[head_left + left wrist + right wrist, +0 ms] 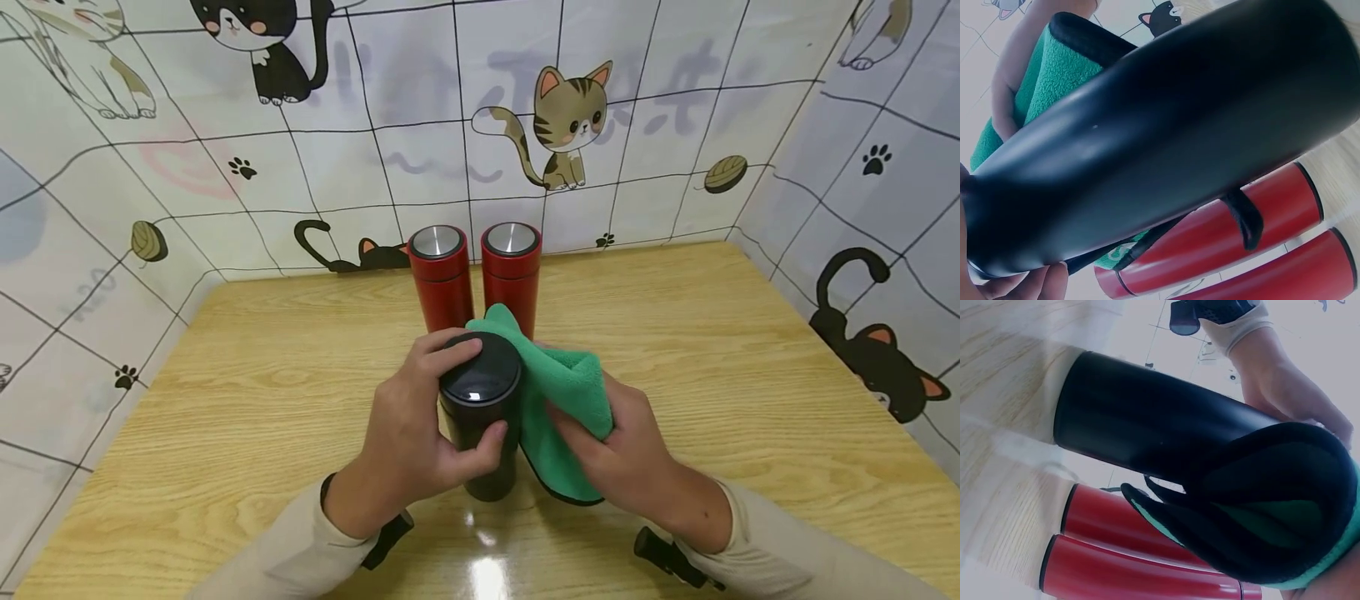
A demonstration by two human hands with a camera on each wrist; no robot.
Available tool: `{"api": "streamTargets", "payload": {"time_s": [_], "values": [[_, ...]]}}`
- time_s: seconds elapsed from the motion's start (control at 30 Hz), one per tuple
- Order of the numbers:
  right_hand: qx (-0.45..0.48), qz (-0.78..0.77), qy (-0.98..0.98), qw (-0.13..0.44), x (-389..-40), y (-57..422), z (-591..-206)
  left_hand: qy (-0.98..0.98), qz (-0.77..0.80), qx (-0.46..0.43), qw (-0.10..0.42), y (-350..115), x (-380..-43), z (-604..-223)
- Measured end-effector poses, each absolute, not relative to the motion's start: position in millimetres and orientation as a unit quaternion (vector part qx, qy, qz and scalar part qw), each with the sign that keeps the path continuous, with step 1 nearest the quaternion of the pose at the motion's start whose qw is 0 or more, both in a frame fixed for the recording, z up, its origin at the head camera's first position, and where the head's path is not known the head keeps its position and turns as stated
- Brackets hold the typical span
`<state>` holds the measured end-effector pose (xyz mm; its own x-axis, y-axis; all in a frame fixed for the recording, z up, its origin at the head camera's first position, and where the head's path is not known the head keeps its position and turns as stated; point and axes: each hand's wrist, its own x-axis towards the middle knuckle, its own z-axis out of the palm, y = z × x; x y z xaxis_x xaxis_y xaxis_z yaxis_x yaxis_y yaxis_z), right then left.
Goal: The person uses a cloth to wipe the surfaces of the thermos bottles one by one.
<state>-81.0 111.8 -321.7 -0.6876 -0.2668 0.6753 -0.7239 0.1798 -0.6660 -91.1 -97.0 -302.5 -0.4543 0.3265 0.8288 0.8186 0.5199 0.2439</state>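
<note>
A black thermos (491, 442) stands upright near the middle of the table, with a dark glossy lid (482, 367). My left hand (420, 417) grips its upper part from the left, thumb across the front and fingers around the lid's far side. In my right hand (626, 442) is a bunched green cloth (558, 400) with black edging, held along the thermos's right side. The right wrist view shows the cloth (1272, 512) folded over the upper body of the thermos (1147, 419). Cloth and right hand hide part of each other.
Two red thermoses (442, 287) (512, 279) with silver lid tops stand side by side just behind the black one, their lower parts hidden in the head view. The wooden table (300, 358) meets cat-patterned walls (420, 158) at the back and sides.
</note>
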Motion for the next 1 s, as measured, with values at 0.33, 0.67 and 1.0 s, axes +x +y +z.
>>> {"api": "streamTargets", "payload": {"time_s": [0.33,0.67,1.0], "values": [[0.335,0.521,-0.763,0.184,-82,109,-324,-0.796,-0.351,-0.351,0.346,-99,-88,-300],[0.345,0.526,-0.745,0.223,-82,110,-321,-0.772,-0.370,-0.366,0.364,-97,-88,-293],[0.345,0.538,-0.748,0.179,-83,108,-326,-0.774,-0.339,-0.363,0.393,-99,-88,-290]]}}
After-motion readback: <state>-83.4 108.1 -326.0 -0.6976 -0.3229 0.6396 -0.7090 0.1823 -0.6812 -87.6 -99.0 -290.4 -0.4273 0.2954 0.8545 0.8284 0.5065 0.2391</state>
